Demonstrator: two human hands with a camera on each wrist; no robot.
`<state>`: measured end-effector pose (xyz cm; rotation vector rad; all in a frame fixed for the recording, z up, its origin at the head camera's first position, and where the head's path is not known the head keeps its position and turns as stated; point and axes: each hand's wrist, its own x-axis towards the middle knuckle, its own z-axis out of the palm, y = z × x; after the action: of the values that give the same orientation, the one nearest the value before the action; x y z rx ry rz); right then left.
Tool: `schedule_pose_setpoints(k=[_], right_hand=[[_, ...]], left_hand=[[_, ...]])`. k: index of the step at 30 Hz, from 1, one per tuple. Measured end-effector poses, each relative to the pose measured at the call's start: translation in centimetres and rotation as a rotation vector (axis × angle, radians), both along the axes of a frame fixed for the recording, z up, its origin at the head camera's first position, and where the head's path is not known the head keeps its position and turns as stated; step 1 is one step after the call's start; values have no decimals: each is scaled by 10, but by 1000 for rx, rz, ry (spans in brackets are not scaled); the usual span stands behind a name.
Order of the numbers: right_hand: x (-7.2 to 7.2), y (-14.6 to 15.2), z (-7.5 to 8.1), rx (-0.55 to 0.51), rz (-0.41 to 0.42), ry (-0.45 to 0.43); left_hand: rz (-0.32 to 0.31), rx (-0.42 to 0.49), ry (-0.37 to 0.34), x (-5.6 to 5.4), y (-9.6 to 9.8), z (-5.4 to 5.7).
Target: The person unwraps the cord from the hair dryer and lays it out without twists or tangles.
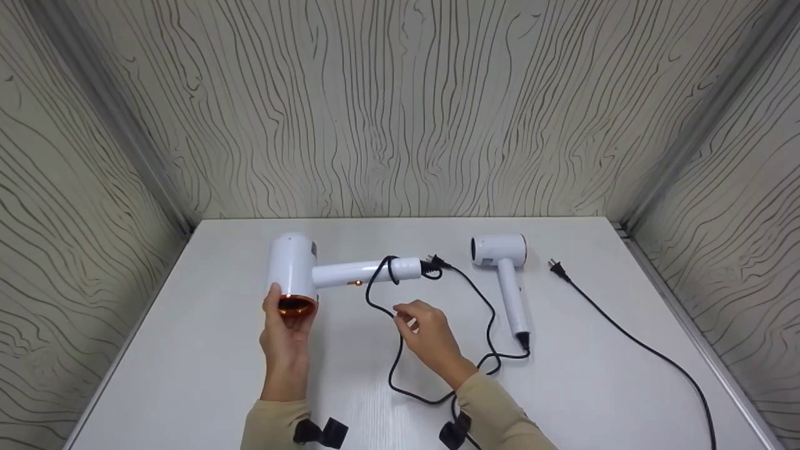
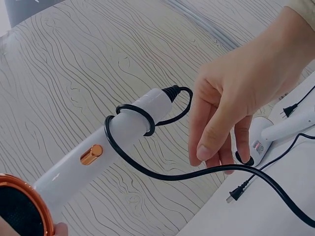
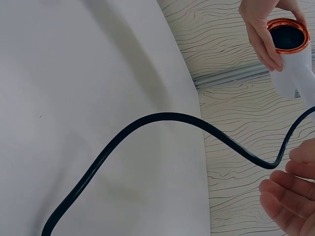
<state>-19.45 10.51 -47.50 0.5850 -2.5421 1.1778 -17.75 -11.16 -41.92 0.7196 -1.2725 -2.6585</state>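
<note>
My left hand (image 1: pixel 286 353) grips a white hair dryer (image 1: pixel 369 271) by its barrel near the copper-rimmed end, the handle pointing right. A black power cord (image 2: pixel 172 177) leaves the handle's tip, bends back and loops around the handle, then hangs down toward the table. Beside that hanging stretch is my right hand (image 1: pixel 431 337), thumb and fingers loosely bent. Its fingertips (image 2: pixel 206 156) come right at the cord in the left wrist view without closing round it. In the right wrist view the cord curves past the same fingers.
A second white hair dryer (image 1: pixel 512 287) lies on the white table (image 1: pixel 187 350) at right, its cord running under my right forearm. One black plug (image 1: pixel 439 261) lies beyond the held handle's tip; another plug (image 1: pixel 558 269) sits farther right. Patterned panels (image 1: pixel 375 112) enclose the back and sides.
</note>
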Motion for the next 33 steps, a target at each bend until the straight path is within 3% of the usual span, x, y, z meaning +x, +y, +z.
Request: schedule_pose_setpoints(k=[12,22,33], right_hand=[[-4,-15,-2,62,8,-11],[0,-18,-8,53,3,1],[7,-16,2,32,43,57]], left_hand=[[-3,-4,3,1,0,-1],[24,10,-14,1,-1,-4],[34,-19,-27,0,-3,-7]])
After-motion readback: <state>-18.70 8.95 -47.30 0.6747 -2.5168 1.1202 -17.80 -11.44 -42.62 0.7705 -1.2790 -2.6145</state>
